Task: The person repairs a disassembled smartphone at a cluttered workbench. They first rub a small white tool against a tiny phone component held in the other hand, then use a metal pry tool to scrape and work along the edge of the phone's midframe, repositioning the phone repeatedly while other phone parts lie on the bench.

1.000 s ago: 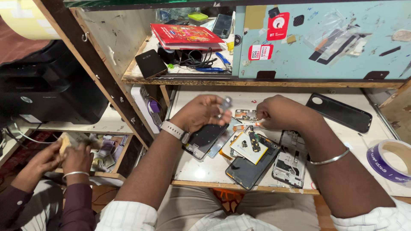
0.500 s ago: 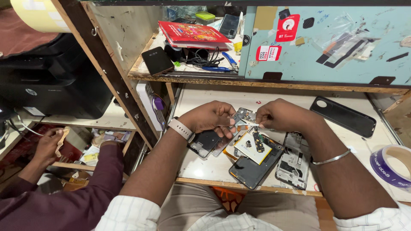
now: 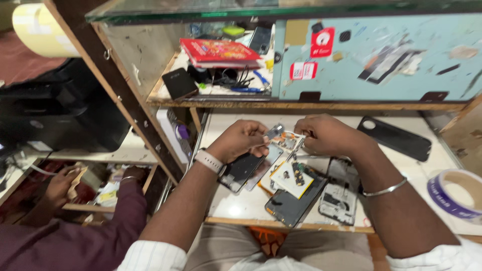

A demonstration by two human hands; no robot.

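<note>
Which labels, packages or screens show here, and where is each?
Red sticker: on the pale blue panel, upright rectangle with a white round mark.
Red-and-white label: below it, wide.
Red flat package: upper shelf.
Dark phone screen: bench front edge, unlit.

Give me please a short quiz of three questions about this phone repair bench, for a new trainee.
1. True or false: the left hand holds a small metal part.
2. Where does the black phone back cover lie? A) on the upper shelf B) on the worktop, right of the hands C) on the floor
3. What does the right hand hold?

Key
1. True.
2. B.
3. A thin tool, seemingly tweezers, pointing at the opened phone.
</note>
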